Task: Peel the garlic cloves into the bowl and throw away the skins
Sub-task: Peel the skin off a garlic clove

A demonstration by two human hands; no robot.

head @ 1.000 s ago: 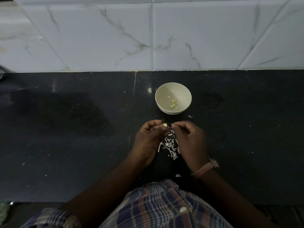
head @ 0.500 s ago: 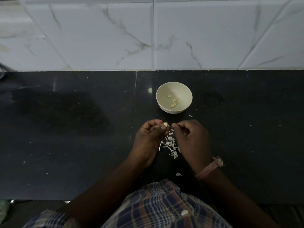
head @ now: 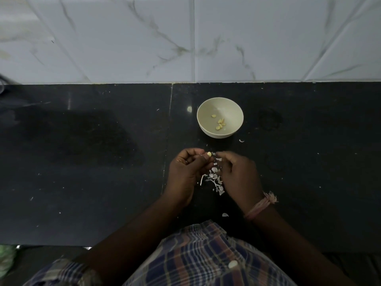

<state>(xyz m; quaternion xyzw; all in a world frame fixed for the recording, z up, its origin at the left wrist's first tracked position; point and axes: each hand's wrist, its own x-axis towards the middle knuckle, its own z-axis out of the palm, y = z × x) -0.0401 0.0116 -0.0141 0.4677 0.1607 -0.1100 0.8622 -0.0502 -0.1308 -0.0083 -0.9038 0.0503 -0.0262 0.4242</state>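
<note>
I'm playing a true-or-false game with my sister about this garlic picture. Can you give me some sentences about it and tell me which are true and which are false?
1. The bowl has some peeled cloves in it. True.
2. The left hand holds a garlic clove at its fingertips. True.
3. The pile of skins is inside the bowl. False: it lies on the dark counter, between the hands.
4. The right hand is reaching into the bowl. False: it is nearer the person than the bowl, close to the clove.
5. The bowl is tipped on its side. False: it stands upright.
</note>
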